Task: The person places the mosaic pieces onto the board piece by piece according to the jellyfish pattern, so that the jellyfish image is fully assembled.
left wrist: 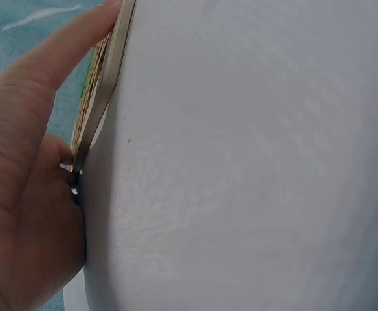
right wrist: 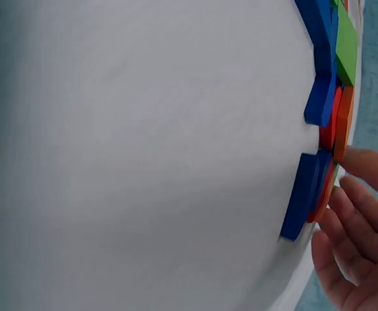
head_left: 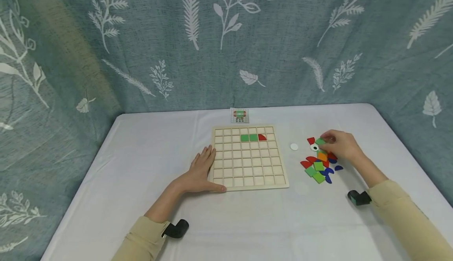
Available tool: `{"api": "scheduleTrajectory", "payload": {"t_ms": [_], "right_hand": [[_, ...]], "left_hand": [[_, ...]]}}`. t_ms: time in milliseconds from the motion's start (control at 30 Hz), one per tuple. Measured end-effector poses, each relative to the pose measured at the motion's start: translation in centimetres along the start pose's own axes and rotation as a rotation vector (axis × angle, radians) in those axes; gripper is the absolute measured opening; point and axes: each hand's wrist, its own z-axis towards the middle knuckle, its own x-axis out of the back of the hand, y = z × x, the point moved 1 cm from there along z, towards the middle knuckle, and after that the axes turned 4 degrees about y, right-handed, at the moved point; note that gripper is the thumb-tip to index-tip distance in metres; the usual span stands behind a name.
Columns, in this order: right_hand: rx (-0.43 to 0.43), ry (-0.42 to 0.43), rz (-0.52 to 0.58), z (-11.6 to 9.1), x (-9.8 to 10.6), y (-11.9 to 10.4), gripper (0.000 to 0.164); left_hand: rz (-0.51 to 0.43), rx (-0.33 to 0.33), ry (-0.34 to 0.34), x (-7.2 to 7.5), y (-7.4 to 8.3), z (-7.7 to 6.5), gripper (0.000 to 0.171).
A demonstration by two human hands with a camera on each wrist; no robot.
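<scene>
Room is widest left of the board, where we see white cloth stretch to the edge of the bench. Beyond the board's far edge runs a narrower strip carrying a small printed card, with the curtain behind. Right of the board we find a gap with a white disc in it, then the pile.

Of the hands, the left hand spreads over the board's near left corner, fingers extended on the left edge, thumb along the near edge, resting there without curling round it. The right hand reaches well right of the board, fingers bent about a green piece at the pile's far end; we cannot tell whether they pinch it.

We make out pale wood in the board, ruled into square cells. Toward its far edge, two green squares and a red quarter-round sit in a row. The pile mixes smooth, flat red, blue, green and orange pieces, some overlapping; a blue half-round lies farthest from the board.
</scene>
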Motion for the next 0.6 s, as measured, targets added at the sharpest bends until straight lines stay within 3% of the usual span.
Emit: {"api": "scheduleTrajectory", "payload": {"t_ms": [133,267,467,600], "right_hand": [[0.031,0.058,0.022,0.4,-0.4,-1.0,0.035],[0.113,0.074,0.101,1.7,-2.0,-4.0,0.031],[0.328,-0.045,0.203,3.8,-6.2,-11.2,0.019],[0.491,-0.13,0.181,5.0,-8.8,-15.0,0.012]], "left_hand": [[-0.008,0.0,0.004,0.1,0.1,-0.1,0.128],[-0.014,0.006,-0.002,0.2,0.1,-0.2,0.128],[-0.006,0.013,-0.019,0.2,0.0,-0.1,0.128],[-0.004,0.015,-0.023,0.2,0.0,-0.1,0.128]]}}
